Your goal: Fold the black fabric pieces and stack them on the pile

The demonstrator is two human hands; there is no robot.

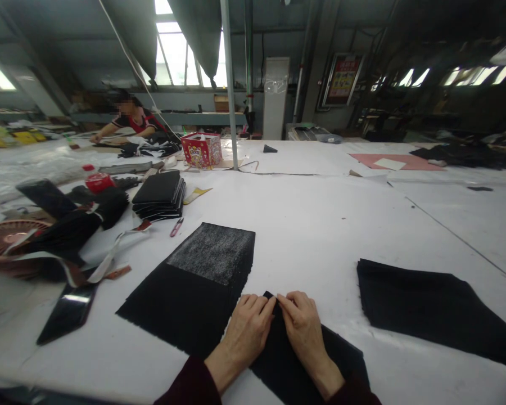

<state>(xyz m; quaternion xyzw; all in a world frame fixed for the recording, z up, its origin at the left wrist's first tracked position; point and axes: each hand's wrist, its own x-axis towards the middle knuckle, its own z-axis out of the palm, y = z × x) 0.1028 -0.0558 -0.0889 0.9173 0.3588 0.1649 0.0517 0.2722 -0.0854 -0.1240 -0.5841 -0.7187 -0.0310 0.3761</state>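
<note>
Both hands pinch the far corner of a black fabric piece (278,360) close in front of me. My left hand (251,326) has its fingers closed on the left side of that corner. My right hand (300,320) grips it from the right, thumb and forefinger almost meeting the left fingertips. Just left of them lies a stack of black fabric panels (177,309), with a speckled grey patch (215,253) across its far part. Another pile of black fabric (430,309) rests to the right, apart from my hands.
At left are a folded black stack (159,194), pink thread snips (176,227), a dark phone (67,312), a round brown fan (10,242) and fabric strips. A red patterned box (201,149) stands beside a pole (230,84). A co-worker (130,121) works at the far left.
</note>
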